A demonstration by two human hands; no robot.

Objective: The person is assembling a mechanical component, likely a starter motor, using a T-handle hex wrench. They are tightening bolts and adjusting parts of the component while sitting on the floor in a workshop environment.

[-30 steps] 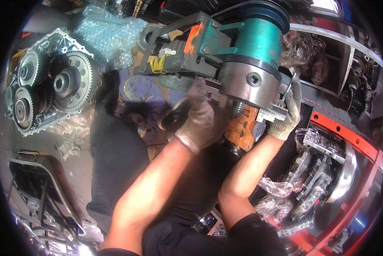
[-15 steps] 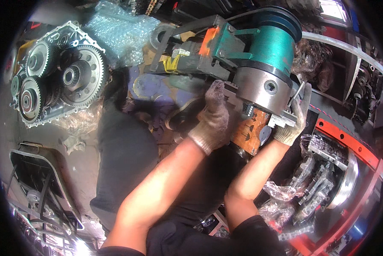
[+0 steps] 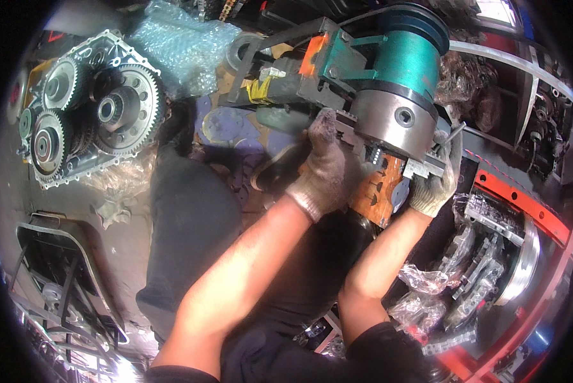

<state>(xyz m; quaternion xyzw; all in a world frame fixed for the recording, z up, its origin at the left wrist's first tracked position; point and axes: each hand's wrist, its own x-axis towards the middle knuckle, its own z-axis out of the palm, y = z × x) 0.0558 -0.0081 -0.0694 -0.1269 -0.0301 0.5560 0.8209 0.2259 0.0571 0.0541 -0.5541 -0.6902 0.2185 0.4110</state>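
Observation:
A steel lathe chuck sits on a green cylindrical housing with a black pulley at its far end. My left hand, in a light work glove, is closed around the dark stepped jaw at the chuck's left side; its fingers are partly hidden. My right hand, also gloved, grips the bright stepped chuck jaw on the right. A thin metal bar lies against that hand's fingers. Below the chuck is a stained orange-brown block; a toothed piece shows between.
At the left stands an open gearbox housing with large gears. Bubble wrap lies behind it. A black-framed chair or stand is at the lower left. Plastic-wrapped metal parts and a red rail are on the right.
The view has shifted slightly, so the chuck and housing appear a little higher. The thin bar by my right hand is more slanted. Both hands keep their hold.

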